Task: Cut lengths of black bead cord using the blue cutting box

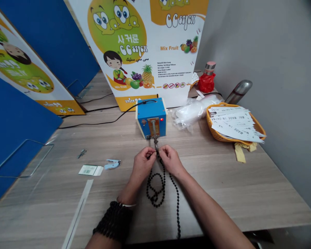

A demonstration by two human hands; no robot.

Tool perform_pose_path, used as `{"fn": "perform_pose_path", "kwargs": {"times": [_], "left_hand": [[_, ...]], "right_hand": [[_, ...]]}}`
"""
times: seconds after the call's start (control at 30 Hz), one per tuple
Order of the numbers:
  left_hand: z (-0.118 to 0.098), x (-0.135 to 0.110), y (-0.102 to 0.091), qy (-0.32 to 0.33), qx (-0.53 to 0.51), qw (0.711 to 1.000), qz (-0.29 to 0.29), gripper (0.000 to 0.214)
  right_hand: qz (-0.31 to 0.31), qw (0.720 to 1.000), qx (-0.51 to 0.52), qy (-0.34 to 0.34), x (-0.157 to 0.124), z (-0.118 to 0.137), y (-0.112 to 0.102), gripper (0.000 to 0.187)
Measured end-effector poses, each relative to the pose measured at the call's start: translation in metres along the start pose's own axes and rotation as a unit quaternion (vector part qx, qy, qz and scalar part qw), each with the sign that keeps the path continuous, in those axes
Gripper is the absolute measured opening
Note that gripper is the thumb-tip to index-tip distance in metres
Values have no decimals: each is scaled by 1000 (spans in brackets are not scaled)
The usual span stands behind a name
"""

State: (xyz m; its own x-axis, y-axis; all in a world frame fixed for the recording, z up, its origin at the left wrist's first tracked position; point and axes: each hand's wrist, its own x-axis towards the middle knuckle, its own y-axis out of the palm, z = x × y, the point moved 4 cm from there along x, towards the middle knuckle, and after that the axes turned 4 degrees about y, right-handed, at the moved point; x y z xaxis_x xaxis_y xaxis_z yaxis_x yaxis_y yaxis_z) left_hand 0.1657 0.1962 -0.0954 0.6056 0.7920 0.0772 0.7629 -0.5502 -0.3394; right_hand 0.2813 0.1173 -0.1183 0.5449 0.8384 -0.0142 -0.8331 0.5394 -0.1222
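My left hand point(142, 162) and my right hand point(169, 159) pinch a strand of black beads point(162, 188) together, just below the metal tip of a blue box device point(151, 117). The strand hangs from my fingers and lies looped on the wood tabletop point(223, 186), running off toward the near edge. The exact grip is hidden by my fingers. A red light glows on the box, and a metal rod point(153, 129) stands on its front. A thick bundle of black bead strands point(114, 221) is wrapped around my left wrist.
An orange basket point(217, 126) holds paper labels point(233, 122) at the right. Behind it are a plastic bag point(194, 111), a red pouch point(206, 82) and a steel flask point(238, 91). A small blue tool point(112, 164) and a card point(90, 170) lie left. Printed boards stand behind.
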Motion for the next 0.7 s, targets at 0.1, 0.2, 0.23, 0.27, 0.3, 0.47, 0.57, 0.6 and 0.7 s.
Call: {"fn": "perform_pose_path", "kwargs": {"times": [0.1, 0.2, 0.23, 0.27, 0.3, 0.47, 0.57, 0.6, 0.7], "left_hand": [[0, -4, 1, -7, -14, 1000, 0, 21], [-3, -8, 1, -24, -42, 999, 0, 25], [-4, -9, 1, -30, -51, 998, 2, 27], [-5, -10, 0, -35, -58, 998, 6, 29], [-7, -10, 0, -41, -60, 997, 15, 31], [-3, -41, -6, -179, -145, 959, 164, 43], [-3, -92, -19, -219, -329, 879, 268, 52], [-6, -108, -27, -196, -385, 861, 269, 58], [-21, -145, -50, -100, -480, 848, 201, 76]], "right_hand": [[4, 999, 24, 23, -3, -1, 0, 28], [5, 998, 50, 41, -7, 1, -2, 30], [3, 998, 55, 43, -8, 3, -3, 31], [1, 997, 59, 42, -10, 5, -4, 31], [-2, 997, 61, 40, -12, 8, -6, 31], [-1, 997, 66, 31, -25, 30, -18, 32], [43, 994, 93, 43, -42, 53, -25, 36], [57, 991, 106, 54, -49, 61, -27, 39], [92, 982, 140, 87, -75, 85, -31, 49]]}}
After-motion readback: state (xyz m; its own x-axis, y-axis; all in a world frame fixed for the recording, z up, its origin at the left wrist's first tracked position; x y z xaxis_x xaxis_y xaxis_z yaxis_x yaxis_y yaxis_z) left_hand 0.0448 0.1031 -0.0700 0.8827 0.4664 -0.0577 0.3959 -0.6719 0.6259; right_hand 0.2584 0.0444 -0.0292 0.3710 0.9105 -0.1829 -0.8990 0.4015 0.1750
